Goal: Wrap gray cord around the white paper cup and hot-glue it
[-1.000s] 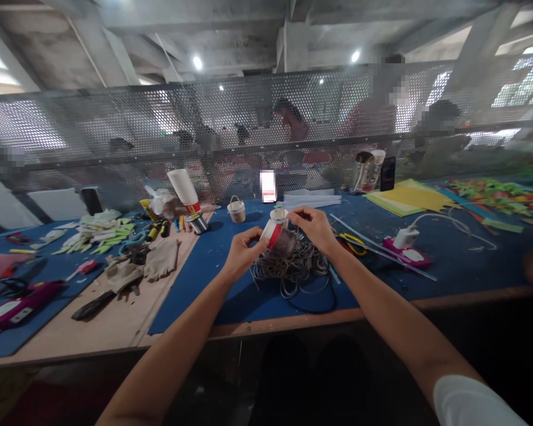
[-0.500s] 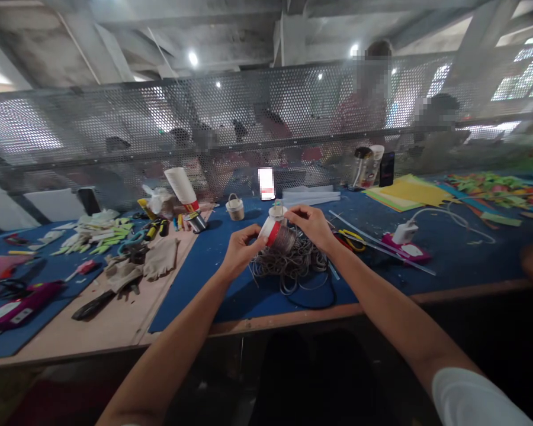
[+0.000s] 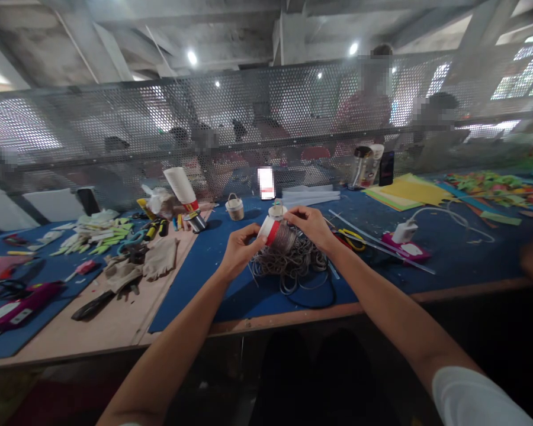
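Observation:
Both my hands hold a small paper cup (image 3: pixel 270 229) with a red band, partly wrapped in grey cord, above the blue mat (image 3: pixel 231 278). My left hand (image 3: pixel 240 248) grips the cup's white open end. My right hand (image 3: pixel 311 226) pinches the cord against the wrapped end. A loose tangle of grey cord (image 3: pixel 293 267) lies on the mat just below the cup, between my wrists.
Yellow-handled scissors (image 3: pixel 353 239) and a pink glue gun (image 3: pixel 404 245) with a white plug lie right of my hands. A stack of paper cups (image 3: pixel 183 190), gloves (image 3: pixel 160 260) and tools crowd the left. A perforated metal screen (image 3: pixel 249 124) backs the bench; people sit beyond it.
The view has shifted slightly. My hands and the cup stay in nearly the same place, with small finger movement on the cord.

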Demonstrator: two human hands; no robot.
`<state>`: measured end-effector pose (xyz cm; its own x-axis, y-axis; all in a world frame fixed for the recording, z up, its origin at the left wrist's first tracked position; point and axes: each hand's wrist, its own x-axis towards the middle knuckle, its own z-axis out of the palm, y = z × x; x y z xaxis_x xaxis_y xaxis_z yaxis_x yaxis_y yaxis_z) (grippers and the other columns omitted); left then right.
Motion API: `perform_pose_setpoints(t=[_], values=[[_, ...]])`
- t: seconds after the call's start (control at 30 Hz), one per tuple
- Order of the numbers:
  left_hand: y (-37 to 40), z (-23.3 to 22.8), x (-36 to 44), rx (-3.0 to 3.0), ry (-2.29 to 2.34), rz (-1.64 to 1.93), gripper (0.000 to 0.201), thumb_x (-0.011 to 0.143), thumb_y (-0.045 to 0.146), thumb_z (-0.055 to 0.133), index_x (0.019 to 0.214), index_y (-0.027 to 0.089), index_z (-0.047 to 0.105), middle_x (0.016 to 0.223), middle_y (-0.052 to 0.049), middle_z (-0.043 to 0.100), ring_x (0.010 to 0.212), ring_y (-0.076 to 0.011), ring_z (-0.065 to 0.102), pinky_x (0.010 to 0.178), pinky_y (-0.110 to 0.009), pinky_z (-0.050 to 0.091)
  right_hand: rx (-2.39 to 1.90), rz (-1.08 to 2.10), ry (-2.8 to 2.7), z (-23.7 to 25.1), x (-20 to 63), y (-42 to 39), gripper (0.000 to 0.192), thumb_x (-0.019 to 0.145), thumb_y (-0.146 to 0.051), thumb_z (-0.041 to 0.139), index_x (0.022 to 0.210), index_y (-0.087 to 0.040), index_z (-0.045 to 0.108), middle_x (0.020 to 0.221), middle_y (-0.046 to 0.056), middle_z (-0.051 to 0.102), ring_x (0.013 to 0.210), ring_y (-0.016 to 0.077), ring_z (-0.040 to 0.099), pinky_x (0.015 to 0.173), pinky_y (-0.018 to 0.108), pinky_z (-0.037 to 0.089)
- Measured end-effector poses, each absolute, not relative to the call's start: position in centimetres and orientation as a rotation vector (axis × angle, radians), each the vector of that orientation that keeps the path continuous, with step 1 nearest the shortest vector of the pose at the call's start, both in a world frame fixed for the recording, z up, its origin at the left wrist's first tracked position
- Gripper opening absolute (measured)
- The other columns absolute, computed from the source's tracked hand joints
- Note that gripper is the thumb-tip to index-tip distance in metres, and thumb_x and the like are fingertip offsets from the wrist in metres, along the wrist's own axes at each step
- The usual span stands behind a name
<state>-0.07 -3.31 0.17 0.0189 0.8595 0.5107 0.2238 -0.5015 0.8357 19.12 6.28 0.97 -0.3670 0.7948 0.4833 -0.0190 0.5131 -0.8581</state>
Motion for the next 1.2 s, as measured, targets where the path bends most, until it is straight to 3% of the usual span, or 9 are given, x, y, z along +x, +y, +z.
perform_pose_setpoints(t=[1.2], values=[[-3.3, 0.05, -0.24, 1.733, 1.066, 1.515, 0.022, 0.076, 0.036, 0.072, 0.075, 0.015, 0.069, 0.074, -0.002, 0.06, 0.068, -0.0153, 0.053, 0.065, -0.025, 0.043, -0.618, 1.079, -1.681, 1.06, 19.13, 6.08, 0.026, 0.076, -0.043, 0.066, 0.079, -0.017, 0.069, 0.071, 0.002, 0.067, 0.069, 0.0158, 0.06, 0.072, 0.029, 0.048]])
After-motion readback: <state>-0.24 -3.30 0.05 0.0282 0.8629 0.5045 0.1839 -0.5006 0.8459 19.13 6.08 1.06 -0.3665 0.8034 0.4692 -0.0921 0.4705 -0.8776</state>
